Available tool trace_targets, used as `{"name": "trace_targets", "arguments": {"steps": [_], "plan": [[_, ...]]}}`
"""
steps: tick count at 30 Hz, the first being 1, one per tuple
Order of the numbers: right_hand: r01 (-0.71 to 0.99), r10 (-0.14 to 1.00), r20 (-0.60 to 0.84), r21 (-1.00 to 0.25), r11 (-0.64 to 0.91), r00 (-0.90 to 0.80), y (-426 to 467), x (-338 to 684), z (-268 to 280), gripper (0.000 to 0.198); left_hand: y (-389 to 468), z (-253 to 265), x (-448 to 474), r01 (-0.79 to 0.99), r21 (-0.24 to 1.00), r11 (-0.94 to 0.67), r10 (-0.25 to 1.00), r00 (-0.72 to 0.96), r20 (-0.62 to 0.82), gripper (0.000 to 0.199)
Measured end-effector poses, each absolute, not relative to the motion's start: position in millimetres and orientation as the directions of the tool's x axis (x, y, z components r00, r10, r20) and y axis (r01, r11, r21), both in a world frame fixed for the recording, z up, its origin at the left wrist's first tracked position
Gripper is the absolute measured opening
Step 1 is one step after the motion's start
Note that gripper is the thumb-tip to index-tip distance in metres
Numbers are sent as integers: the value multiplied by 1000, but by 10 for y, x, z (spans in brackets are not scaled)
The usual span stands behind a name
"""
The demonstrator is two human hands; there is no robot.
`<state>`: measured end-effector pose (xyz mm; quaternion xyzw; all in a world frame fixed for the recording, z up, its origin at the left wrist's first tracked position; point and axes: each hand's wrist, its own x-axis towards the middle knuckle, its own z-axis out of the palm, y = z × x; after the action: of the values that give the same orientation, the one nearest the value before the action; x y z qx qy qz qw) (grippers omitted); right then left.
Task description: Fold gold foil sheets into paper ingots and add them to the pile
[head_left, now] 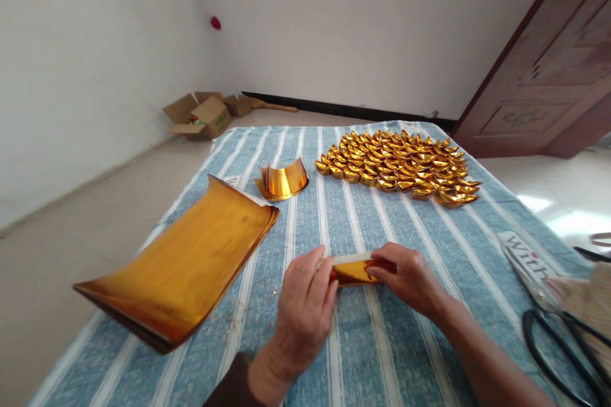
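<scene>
A shiny gold foil paper strip [353,272], partly folded with a white edge at its far side, lies low over the tablecloth between my hands. My left hand [309,292] covers its left end, fingers closed on it. At the other end my right hand [403,273] pinches the foil between thumb and fingers. Up and to the left stands a small stack of curved gold strips [285,181]. A larger stack of gold foil sheets [191,254] curls at its ends on the left. Many folded gold paper ingots [396,162] sit in close rows at the back right.
Black-handled scissors [541,302] lie at the right edge beside a beige cloth [585,296]. The table wears a blue and white striped cloth [305,235]. Open cardboard boxes [205,117] stand on the floor beyond its far left corner. A brown door [534,70] is at the right.
</scene>
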<state>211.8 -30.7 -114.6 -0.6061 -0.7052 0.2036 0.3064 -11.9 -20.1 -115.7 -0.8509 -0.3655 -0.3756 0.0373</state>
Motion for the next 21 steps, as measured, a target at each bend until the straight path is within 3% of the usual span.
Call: {"name": "trace_targets", "arguments": {"steps": [5, 11, 21], "plan": [[716, 971, 232, -667, 205, -62, -297, 2120, -1241, 6, -472, -1133, 12, 493, 109, -863, 448, 650, 614, 30], [751, 947, 317, -611, 252, -60, -302, 2104, -1302, 6, -442, -1205, 81, 522, 108, -846, 520, 761, 388, 41], [784, 932, 358, -564, 261, -52, -303, 2067, -1311, 8, -405, -1228, 50, 540, 182, -822, 570, 783, 251, 60]]}}
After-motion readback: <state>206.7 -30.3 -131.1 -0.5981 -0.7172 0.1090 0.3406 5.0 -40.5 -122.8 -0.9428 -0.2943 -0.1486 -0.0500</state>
